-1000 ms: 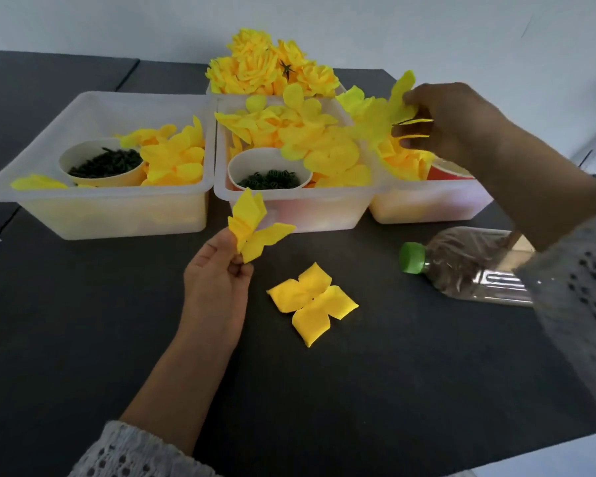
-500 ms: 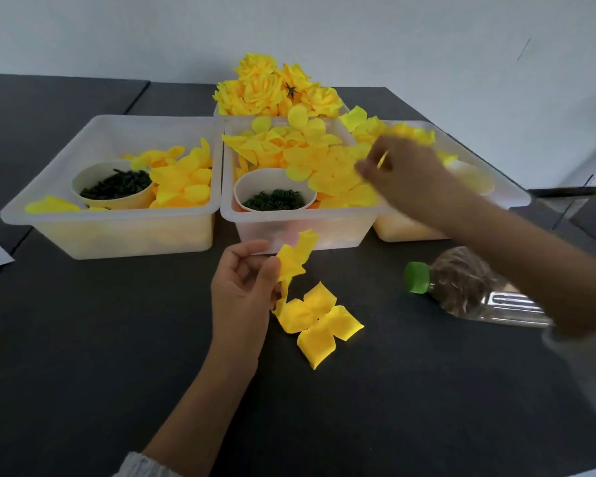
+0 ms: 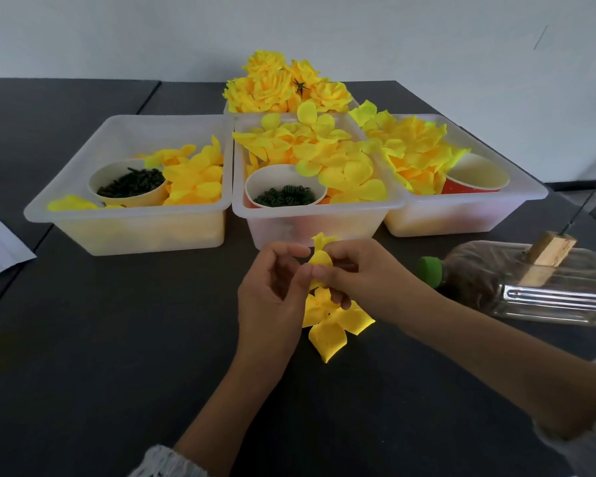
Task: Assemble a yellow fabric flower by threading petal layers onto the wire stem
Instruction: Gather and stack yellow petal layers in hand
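At centre of the dark bench (image 3: 83,373), two bare hands met just in front of the bins. Left hand (image 3: 272,297) and right hand (image 3: 355,273) both pinched one small yellow petal piece (image 3: 320,258), fingertips touching at its middle; each grip was closed on that fabric, w/ its upper tip poking out at 12 o'clock. Directly below, at 6 o'clock from the hands, a four-lobed petal layer (image 3: 334,325) lay flat on the bench, partly hidden by the right hand.

Beyond the hands, at 12 o'clock, stood three translucent bins: left bin (image 3: 83,215), middle bin (image 3: 310,218), right bin (image 3: 461,215), all holding loose yellow petals. Paper cup (image 3: 117,180) in the left bin and another cup (image 3: 283,187) in the middle one held small dark green parts. Finished yellow flowers (image 3: 279,87) sat piled behind them. At 3 o'clock lay a clear bottle (image 3: 530,287) on its side, green cap (image 3: 430,271) pointing toward the hands, w/ a wood block (image 3: 551,249) and thin dark wire (image 3: 589,201) rising from it, prob. the stem.

Judgement: early stage, sorting and readying a petal piece; nothing threaded yet. Next move likely needs finding the piece's centre hole & lining it up w/ the wire tip, w/ a light pinch so the fabric doesn't crumple.
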A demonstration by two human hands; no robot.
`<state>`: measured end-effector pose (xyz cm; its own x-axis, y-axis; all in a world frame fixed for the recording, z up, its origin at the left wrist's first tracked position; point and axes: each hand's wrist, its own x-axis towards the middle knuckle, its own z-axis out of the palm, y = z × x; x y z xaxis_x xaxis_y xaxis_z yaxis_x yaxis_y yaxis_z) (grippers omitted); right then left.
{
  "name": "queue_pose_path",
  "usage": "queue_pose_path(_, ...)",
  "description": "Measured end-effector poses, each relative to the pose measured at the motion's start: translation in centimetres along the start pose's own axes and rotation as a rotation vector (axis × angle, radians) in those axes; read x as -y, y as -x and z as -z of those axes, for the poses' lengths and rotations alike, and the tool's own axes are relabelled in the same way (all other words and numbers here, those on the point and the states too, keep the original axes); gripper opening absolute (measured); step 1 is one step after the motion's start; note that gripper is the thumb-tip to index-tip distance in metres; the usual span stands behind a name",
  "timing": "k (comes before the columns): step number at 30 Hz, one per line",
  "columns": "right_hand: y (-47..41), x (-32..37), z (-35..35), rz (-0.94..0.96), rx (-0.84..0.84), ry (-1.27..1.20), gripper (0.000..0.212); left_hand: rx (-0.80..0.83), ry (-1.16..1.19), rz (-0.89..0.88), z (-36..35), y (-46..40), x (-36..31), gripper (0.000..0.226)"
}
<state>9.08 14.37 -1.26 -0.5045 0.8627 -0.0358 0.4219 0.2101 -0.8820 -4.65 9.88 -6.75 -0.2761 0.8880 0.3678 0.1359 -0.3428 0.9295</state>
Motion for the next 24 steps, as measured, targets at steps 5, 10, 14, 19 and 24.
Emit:
queue_pose_path(5,0.3,-0.1,0.3,-0.018,-0.048,0.008,0.016,0.009,-0.153,-0.069,0.0,0.1,-0.1,0.014)
queue_pose_path(10,0.6,-0.5,0.5,0.003,-0.038,0.039,0.024,0.038,-0.143,-0.029,-0.1,0.2,0.0,0.013)
queue_pose_path(14,0.8,-0.8,0.5,0.063,-0.028,0.057,0.026,0.086,0.001,0.069,-0.1,0.1,0.0,0.01)
queue_pose_path(19,0.8,-1.3,0.6,0.071,-0.028,0.063,0.026,0.174,0.114,0.169,0.0,-0.2,-0.1,0.028)
queue_pose_path(24,1.1,-1.6,0.8,0.048,-0.021,0.046,0.035,0.255,0.182,0.273,0.1,-0.3,0.0,0.03)
